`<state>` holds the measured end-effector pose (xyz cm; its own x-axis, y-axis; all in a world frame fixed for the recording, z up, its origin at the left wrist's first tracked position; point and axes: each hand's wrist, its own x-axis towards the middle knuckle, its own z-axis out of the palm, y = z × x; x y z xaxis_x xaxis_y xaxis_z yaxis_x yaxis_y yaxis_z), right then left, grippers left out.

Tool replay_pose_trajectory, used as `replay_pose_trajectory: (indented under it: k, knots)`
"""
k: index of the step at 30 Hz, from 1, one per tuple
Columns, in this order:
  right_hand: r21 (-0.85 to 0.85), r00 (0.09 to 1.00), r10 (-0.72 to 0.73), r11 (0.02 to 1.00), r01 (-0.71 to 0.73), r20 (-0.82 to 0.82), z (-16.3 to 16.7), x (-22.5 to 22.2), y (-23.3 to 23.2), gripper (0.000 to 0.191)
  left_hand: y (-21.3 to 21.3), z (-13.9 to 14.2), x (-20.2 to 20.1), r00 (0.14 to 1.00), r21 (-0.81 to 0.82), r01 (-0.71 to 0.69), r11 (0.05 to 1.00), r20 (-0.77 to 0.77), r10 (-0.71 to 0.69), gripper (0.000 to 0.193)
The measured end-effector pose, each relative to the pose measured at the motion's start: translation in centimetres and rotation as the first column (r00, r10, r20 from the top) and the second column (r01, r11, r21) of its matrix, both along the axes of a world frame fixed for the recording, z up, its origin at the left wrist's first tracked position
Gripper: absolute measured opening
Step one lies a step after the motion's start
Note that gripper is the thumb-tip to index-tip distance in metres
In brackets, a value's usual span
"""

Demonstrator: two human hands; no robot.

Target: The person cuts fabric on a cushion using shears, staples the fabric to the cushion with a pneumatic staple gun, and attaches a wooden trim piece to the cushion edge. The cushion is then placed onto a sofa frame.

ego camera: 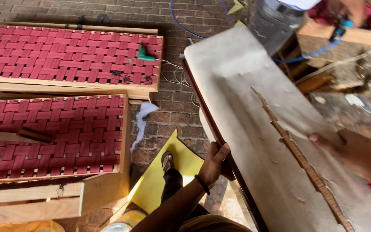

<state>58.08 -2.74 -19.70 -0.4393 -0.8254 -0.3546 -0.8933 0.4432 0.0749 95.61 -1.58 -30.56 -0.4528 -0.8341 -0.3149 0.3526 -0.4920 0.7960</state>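
A long padded panel (245,111) covered in pale grey-beige fabric slants from the upper middle to the lower right, with a dark wooden edge along its left side. My left hand (214,162) grips that dark edge, thumb on top. My right hand (357,154) lies flat on the fabric at the right, beside a ragged brown seam strip (301,159) that runs down the panel. I wear a red band on the right wrist and a black one on the left.
Two wooden frames with red woven webbing lie at left (65,53) (52,133); a green tool (144,54) rests on the far one. Another person's hand (344,13) holds a blue hose at top right. A yellow sheet (159,176) and white rag (142,116) lie on the brick floor.
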Motion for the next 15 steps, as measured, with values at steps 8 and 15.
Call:
replay_pose_trajectory:
  k: [8,15]
  knots:
    - [-0.031,0.995,0.061,0.998,-0.059,0.072,-4.5,9.1,-19.7,0.088,-18.1,-3.8,9.1,0.982,-0.184,-0.080,0.980,0.153,0.109,0.060]
    - [-0.138,0.974,0.040,0.990,-0.009,0.224,-7.8,7.6,-32.3,0.086,-32.3,-1.2,12.5,0.976,0.015,0.085,0.996,0.202,-0.086,0.064]
